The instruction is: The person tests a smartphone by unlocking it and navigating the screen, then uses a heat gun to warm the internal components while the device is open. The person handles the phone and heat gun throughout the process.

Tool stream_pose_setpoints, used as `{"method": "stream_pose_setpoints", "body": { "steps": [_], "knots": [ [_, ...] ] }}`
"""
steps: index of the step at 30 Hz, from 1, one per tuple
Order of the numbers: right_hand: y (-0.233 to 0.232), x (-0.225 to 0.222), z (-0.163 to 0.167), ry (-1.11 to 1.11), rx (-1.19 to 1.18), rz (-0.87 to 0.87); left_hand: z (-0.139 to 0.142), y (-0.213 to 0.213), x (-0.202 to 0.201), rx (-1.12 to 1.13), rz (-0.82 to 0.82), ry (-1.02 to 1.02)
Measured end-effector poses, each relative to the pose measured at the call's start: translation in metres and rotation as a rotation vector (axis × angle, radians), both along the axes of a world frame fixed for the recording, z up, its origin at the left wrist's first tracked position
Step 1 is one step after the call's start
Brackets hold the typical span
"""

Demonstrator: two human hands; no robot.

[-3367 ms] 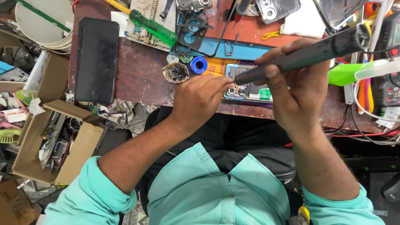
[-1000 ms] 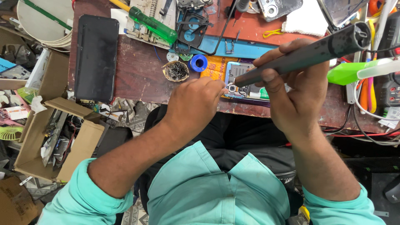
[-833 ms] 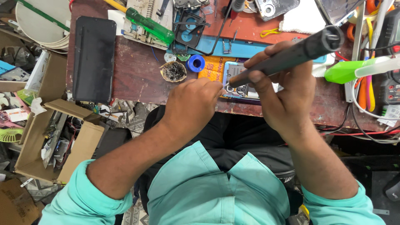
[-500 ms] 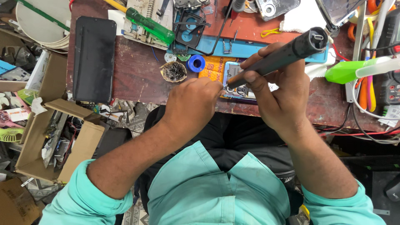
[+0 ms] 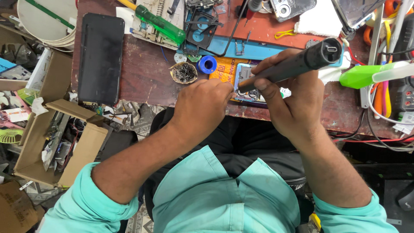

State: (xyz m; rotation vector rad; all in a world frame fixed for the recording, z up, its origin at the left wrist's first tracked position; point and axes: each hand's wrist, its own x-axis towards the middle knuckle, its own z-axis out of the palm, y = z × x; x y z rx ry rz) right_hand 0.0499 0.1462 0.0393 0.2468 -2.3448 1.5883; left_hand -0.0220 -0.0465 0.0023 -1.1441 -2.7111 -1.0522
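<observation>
My right hand point(image 5: 292, 98) grips a dark pen-shaped power tool point(image 5: 297, 63), its tip pressed down on a small circuit board point(image 5: 244, 76) at the near edge of the brown workbench point(image 5: 146, 77). The tool's rear end points up and to the right. My left hand point(image 5: 202, 107) rests beside the board with its fingertips pinched at the board's left edge; whatever lies under them is hidden. The board lies on an orange pad point(image 5: 222, 69).
A black phone point(image 5: 101, 57) lies face up at the bench's left. A small dish of dark residue point(image 5: 184, 72), a blue ring point(image 5: 207, 64), a green-handled screwdriver point(image 5: 160, 25) and a blue mat point(image 5: 267, 48) sit behind the board. An open cardboard box point(image 5: 51, 138) stands at left; cables lie at right.
My right hand has shifted left with the tool, swinging its rear end leftward and bringing the tip onto the board's left part. My left hand has stayed close to the board.
</observation>
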Motion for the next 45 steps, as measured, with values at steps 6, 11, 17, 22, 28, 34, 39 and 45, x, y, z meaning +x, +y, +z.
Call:
{"method": "stream_pose_setpoints", "body": {
  "steps": [6, 11, 17, 22, 28, 34, 39, 45],
  "knots": [
    [0.001, 0.0, -0.001, -0.002, 0.027, -0.006, 0.0, 0.001, 0.0, -0.026, 0.008, 0.0],
    [0.003, 0.0, -0.001, -0.003, 0.023, -0.005, 0.0, 0.001, 0.0, -0.004, 0.011, 0.005],
    [-0.001, -0.002, 0.004, -0.004, 0.067, -0.027, 0.001, 0.001, -0.001, 0.008, 0.01, 0.014],
    [-0.002, -0.003, 0.013, 0.02, 0.212, 0.005, 0.001, 0.001, 0.0, -0.009, 0.004, 0.015],
    [-0.006, -0.003, 0.015, -0.007, 0.189, -0.03, 0.001, 0.001, 0.0, -0.023, 0.003, 0.02],
    [-0.003, -0.002, 0.009, -0.021, 0.169, -0.028, 0.0, 0.001, -0.001, -0.008, 0.003, 0.012],
    [-0.002, 0.001, 0.008, 0.054, -0.025, -0.051, 0.0, 0.001, -0.001, -0.006, 0.009, -0.008],
    [0.002, 0.001, 0.012, 0.019, -0.034, -0.07, 0.001, 0.0, -0.001, 0.059, 0.009, -0.021]
  ]
}}
